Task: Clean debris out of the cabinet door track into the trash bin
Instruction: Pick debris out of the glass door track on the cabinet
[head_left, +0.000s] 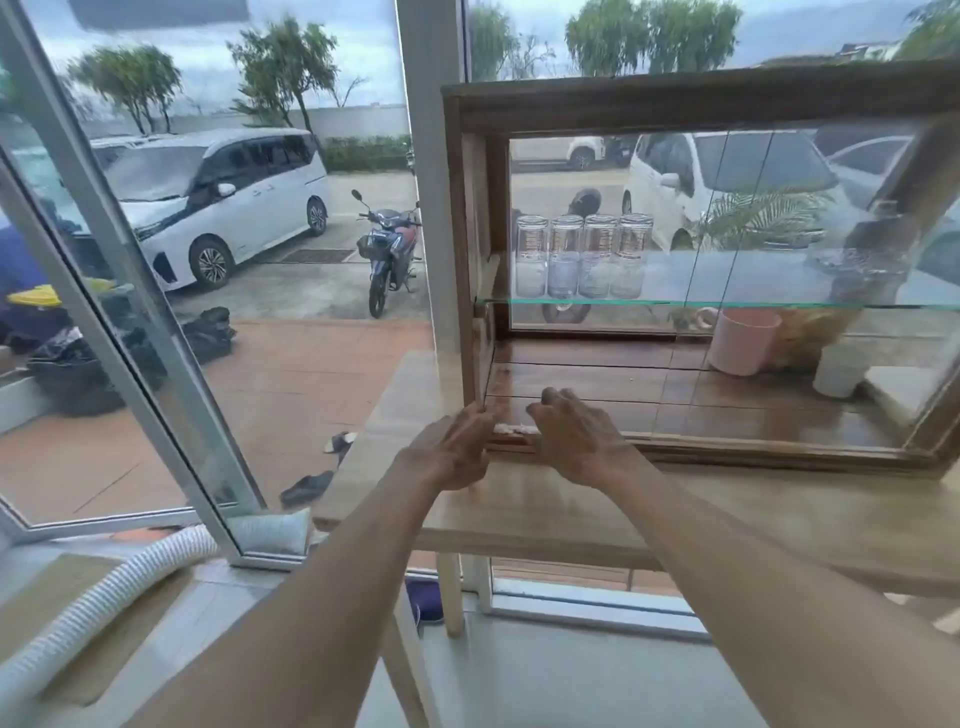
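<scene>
A wooden cabinet (623, 101) with glass sliding doors stands on a light wooden table (571, 509). Its door track (727, 449) runs along the bottom front edge. A small pile of whitish debris (511, 429) lies in the track near the left corner. My left hand (449, 449) rests just left of the debris, fingers together and pointing at it. My right hand (576, 434) is just right of the debris, fingers curled down onto the track. Neither hand visibly holds anything. No trash bin is in view.
Inside the cabinet, several upturned glasses (582, 254) stand on a glass shelf (727, 303); a pink mug (743, 340) and a white cup (839, 369) sit below. A white ribbed hose (104, 597) lies on the floor at left. Windows show parked cars and a motorbike.
</scene>
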